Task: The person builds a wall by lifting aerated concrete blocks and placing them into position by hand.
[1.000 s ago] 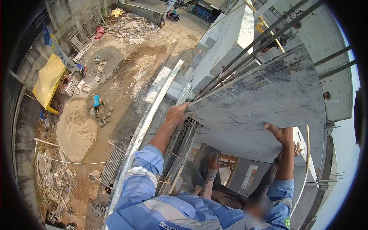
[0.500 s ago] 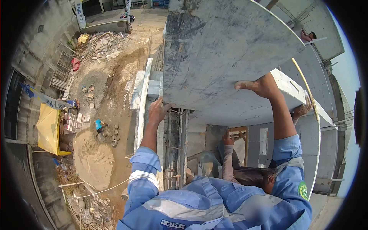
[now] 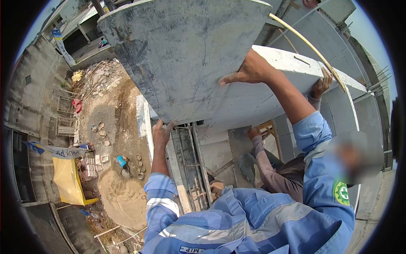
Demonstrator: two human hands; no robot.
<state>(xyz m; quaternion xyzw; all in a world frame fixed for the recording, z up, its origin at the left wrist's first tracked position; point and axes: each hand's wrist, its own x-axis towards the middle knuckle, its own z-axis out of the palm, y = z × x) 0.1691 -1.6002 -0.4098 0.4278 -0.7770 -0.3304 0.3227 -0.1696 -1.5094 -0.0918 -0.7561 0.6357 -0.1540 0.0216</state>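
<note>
Rubble [image 3: 98, 77] and a rounded heap of pale sand [image 3: 120, 201] are spread across the left of the frame, well below a flat, scuffed grey panel [image 3: 186, 55] held tilted at top centre. Its lower right edge is gripped by the right hand [image 3: 250, 72], thumb laid across the streaked face and other fingers hidden, while its lower left corner is met by the slightly parted thumb and forefinger of the left hand [image 3: 161, 134], whether clasping cannot be told. Beside it, a smooth white wall [image 3: 279, 57] is grasped by a co-worker's hand [image 3: 322, 83].

The panel [image 3: 182, 59] stands left of the wall [image 3: 258, 99].
</note>
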